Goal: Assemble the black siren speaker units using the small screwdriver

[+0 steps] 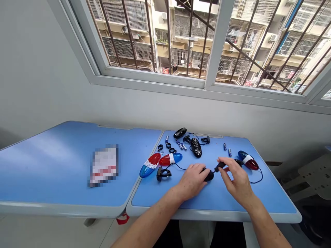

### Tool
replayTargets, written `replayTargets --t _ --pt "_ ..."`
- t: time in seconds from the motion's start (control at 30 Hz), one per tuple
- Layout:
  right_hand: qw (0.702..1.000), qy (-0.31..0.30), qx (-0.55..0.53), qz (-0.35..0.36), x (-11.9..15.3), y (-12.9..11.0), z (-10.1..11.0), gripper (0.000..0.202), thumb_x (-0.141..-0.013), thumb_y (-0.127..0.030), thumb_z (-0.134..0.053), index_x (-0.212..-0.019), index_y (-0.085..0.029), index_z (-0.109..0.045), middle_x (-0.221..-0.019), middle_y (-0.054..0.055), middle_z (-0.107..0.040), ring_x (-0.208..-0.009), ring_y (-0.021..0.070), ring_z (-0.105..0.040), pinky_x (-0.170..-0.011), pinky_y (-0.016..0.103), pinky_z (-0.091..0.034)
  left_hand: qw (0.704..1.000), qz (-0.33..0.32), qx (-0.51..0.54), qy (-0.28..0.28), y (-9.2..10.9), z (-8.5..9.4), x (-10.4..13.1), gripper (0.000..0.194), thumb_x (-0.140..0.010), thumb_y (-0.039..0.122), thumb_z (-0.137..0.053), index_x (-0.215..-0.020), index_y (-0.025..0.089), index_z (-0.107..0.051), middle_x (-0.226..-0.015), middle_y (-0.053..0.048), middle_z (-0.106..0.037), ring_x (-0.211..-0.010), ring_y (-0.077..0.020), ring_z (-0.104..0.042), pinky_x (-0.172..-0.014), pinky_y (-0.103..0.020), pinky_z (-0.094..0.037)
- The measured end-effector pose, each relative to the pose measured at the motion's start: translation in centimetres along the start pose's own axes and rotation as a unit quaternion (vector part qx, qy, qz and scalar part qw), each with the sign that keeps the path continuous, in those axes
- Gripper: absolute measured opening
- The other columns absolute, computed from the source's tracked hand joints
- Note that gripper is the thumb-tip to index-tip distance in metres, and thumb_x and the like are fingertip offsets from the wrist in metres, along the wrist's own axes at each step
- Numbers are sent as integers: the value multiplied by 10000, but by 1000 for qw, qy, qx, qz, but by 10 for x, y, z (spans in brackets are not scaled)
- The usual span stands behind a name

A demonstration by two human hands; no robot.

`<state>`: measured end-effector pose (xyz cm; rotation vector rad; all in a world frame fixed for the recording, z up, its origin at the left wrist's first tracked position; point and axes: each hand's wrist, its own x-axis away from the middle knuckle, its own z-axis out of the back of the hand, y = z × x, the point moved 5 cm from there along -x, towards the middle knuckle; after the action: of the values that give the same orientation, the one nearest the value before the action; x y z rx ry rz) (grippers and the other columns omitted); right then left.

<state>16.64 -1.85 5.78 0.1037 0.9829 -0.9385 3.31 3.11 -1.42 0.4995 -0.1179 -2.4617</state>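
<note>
One black oval shell (209, 175) on the blue table (274, 199), toward its front edge
Left hand (191, 181) has fingers closed over the shell; right hand (236, 179) pinches a small black piece (220, 166) at the shell's right end; two red-and-blue lights (150, 165) lie leftward; two glossy black housings (196, 147) sit farther back.

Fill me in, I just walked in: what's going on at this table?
A person's left hand grips a black oval casing at a blue table, while the right hand holds a black piece whose narrow end points at the casing. Two red-and-blue shells lie left of the hands; two other black casings and some loose batteries lie farther back.
</note>
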Motion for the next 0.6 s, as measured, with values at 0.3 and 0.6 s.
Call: replayTargets --t 0.3,0.6 --pt "1000 5 -1 -6 0 -3 7 304 -894 -118 -481 -1173 -228 -531 -1025 80 -655 -919 182 -639 -659 300 -600 1000 1 -4 -1 0 -1 1 349 -808 197 -610 -1139 212 -498 -1196 -104 -556 -1053 -270 -541 -850 -406 -460" --pt "992 88 19 -94 22 15 15 195 -889 -206 -536 -1082 -232 -546 -1013 63 -647 -896 179 -652 -678 308 -616 999 -4 -39 18 -1 -1 1 372 -799 152 -635 -1145 195 -507 -1181 -115 -566 -1072 -282 -539 -864 -421 -456"
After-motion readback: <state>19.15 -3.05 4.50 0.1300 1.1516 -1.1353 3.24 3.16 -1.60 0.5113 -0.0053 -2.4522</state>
